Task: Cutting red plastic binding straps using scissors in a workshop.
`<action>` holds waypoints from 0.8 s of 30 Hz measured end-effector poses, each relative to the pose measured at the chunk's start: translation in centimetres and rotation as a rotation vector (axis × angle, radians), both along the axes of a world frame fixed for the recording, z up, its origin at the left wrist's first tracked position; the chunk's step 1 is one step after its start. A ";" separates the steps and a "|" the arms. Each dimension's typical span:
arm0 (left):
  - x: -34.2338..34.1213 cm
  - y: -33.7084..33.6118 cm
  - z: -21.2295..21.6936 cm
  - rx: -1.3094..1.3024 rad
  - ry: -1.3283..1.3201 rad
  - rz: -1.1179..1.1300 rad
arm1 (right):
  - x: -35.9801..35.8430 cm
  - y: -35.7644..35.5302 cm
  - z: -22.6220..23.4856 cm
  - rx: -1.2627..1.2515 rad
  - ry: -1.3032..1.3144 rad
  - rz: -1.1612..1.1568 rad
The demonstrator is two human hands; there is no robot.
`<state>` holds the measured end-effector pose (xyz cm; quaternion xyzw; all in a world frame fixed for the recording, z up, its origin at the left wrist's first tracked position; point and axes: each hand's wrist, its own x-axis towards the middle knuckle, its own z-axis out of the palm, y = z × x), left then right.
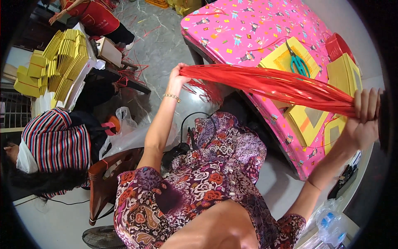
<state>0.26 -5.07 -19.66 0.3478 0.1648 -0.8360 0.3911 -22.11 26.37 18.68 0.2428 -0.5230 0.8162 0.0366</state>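
Note:
A long bundle of red plastic strings (pixel 265 83) stretches between my two hands, over the edge of the pink table. My left hand (pixel 179 74) is closed round its left end, and loose string ends hang below that fist. At the far right my right hand (pixel 364 118) grips the other end, fingers wrapped round it. Under the bundle, yellow paper stacks (pixel 304 120) lie on the pink patterned tablecloth (pixel 248 31). Teal-handled scissors (pixel 299 66) rest on another yellow stack (pixel 275 58) just beyond the strings.
A red container (pixel 339 45) stands at the table's far right. On the left, folded yellow paper bundles (pixel 66 54) fill another table. A person in a striped top (pixel 58 139) sits by a wooden chair (pixel 101 182); a person in red (pixel 97 18) is farther back. Red string scraps litter the floor (pixel 161 45).

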 end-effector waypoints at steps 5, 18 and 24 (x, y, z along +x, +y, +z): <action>5.5 -3.5 -4.3 -0.053 -0.079 0.066 | -11.9 5.6 -0.1 -0.085 -0.007 0.226; 6.8 -4.9 14.1 -0.806 -0.073 -0.005 | 5.1 -10.3 -12.5 0.447 -0.283 1.009; 3.0 -0.5 19.4 -1.117 -0.379 -0.062 | 5.8 -19.1 -25.7 0.994 0.218 1.103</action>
